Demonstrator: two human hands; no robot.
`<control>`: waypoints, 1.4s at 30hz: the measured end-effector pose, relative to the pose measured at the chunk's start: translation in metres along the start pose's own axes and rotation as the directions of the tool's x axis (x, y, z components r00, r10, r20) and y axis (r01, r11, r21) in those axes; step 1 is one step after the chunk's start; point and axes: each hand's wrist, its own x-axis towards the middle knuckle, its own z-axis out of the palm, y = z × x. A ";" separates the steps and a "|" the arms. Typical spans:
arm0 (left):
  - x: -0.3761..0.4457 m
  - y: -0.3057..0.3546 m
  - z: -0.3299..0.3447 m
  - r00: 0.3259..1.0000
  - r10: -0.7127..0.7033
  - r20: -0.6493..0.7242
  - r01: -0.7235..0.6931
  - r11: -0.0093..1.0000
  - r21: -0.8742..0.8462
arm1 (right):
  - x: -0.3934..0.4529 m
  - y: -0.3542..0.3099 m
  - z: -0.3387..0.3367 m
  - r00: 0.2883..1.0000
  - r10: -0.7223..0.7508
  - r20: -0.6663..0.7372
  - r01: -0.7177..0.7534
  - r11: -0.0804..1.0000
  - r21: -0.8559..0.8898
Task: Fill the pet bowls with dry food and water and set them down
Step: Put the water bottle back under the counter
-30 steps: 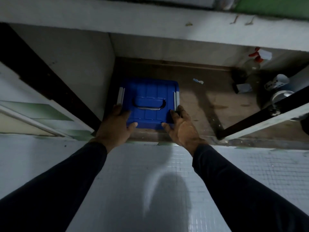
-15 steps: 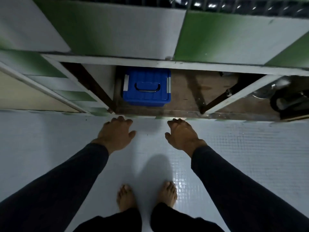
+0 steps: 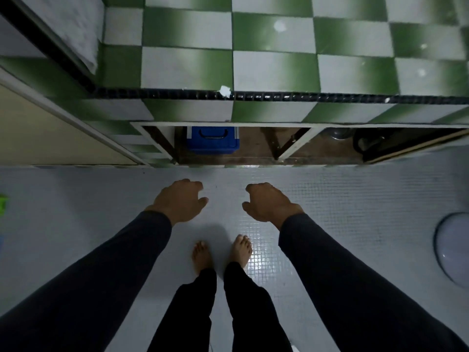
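Boxy blue plastic bin (image 3: 212, 140), ribbed lid

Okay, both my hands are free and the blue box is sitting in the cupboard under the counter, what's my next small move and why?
Probably turn toward the pale bowl on the floor at your right and reach for it with the right hand. Both it and the left hand hang loosely curled and hold nothing, the blue box sits closed in the cupboard, and no bowl is set down filled.

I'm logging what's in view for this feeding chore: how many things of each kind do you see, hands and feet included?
Bare hands: 2, left hand and right hand, both empty
Bare feet: 2
Blue plastic box with lid handle: 1
Pale round bowl at right edge: 1
Total: 6
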 end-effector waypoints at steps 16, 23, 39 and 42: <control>-0.127 0.043 -0.162 0.983 0.152 -0.099 -0.126 0.966 0.225 | -0.147 -0.038 -0.137 0.969 0.115 -0.218 -0.108 0.993 0.040; -0.145 0.091 -0.222 0.951 0.252 -0.181 -0.183 0.927 0.328 | -0.181 -0.026 -0.183 0.921 0.147 -0.362 -0.141 0.989 0.043; -0.124 0.228 -0.278 0.856 0.468 -0.219 -0.315 0.809 0.496 | -0.256 0.079 -0.244 0.798 0.348 -0.492 -0.256 0.935 0.246; -0.110 0.271 -0.281 0.849 0.490 -0.200 -0.340 0.794 0.503 | -0.265 0.113 -0.256 0.782 0.373 -0.499 -0.270 0.925 0.268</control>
